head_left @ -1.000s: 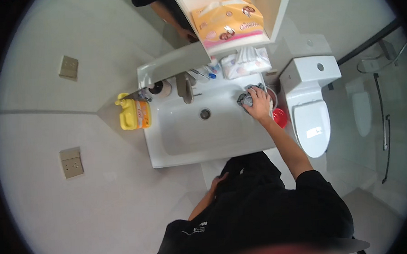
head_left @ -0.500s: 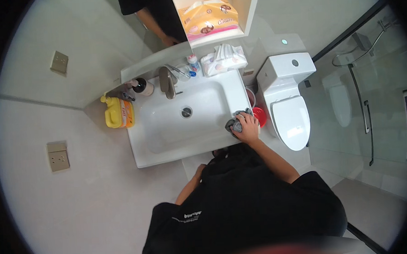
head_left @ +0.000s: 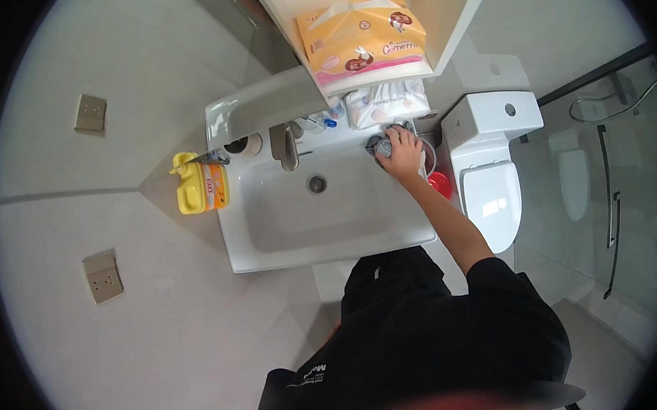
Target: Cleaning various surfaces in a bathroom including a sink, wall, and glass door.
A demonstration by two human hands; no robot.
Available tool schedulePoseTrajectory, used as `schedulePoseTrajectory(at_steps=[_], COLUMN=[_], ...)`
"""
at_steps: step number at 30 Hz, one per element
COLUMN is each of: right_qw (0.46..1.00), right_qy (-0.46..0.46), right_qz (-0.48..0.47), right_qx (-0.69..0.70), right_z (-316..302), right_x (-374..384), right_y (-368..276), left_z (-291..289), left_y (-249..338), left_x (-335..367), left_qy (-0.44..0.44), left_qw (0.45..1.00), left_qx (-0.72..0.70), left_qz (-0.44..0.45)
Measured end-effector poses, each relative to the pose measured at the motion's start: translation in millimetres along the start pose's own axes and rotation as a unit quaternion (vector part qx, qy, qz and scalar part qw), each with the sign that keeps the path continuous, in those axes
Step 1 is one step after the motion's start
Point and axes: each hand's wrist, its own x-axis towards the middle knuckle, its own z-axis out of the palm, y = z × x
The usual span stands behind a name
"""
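My right hand [head_left: 402, 153] presses a bunched grey cloth [head_left: 383, 147] onto the right rim of the white washbasin [head_left: 324, 258], near its back corner. The fingers curl over the cloth, and parts of it stick out on either side. Just behind the hand lies a white soft pack of tissues [head_left: 388, 104]. Only a sliver of skin shows on my left side, beside the black clothing; the left hand's fingers are hidden. A metal faucet [head_left: 288, 148] stands at the back of the basin, behind the drain [head_left: 317, 184].
Left of the basin stands a yellow jug [head_left: 191, 190]. A dark bottle [head_left: 249, 144] and a blue-capped item [head_left: 330, 123] sit along the back. An open shelf [head_left: 459, 27] holds an orange pack [head_left: 364, 36]. To the right are a red bucket [head_left: 440, 185] and a toilet [head_left: 492, 200].
My right hand has slid the grey cloth along the basin's right rim, from near the front toward the back corner. My left hand has dropped mostly out of sight behind my clothing.
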Motion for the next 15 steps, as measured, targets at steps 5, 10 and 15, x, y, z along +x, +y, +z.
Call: schedulePoseTrajectory(at_steps=[5, 10, 15], right_qw=[0.999, 0.998, 0.995], right_qy=[-0.037, -0.047, -0.065], right_qz=[-0.029, -0.041, -0.06], right_qx=[0.015, 0.032, 0.036], right_z=[-25.1, -59.1, -72.3], right_x=[-46.4, -129.4, -150.9], right_y=[-1.3, -6.3, -6.9], left_z=[18.9, 37.7, 47.0], left_y=[4.8, 6.9, -9.8], left_x=[-8.9, -24.9, -19.6], left_qy=[0.021, 0.033, 0.264], left_qw=[0.999, 0.996, 0.827], left_qx=[0.04, 0.082, -0.351], left_qz=[-0.014, -0.024, -0.352])
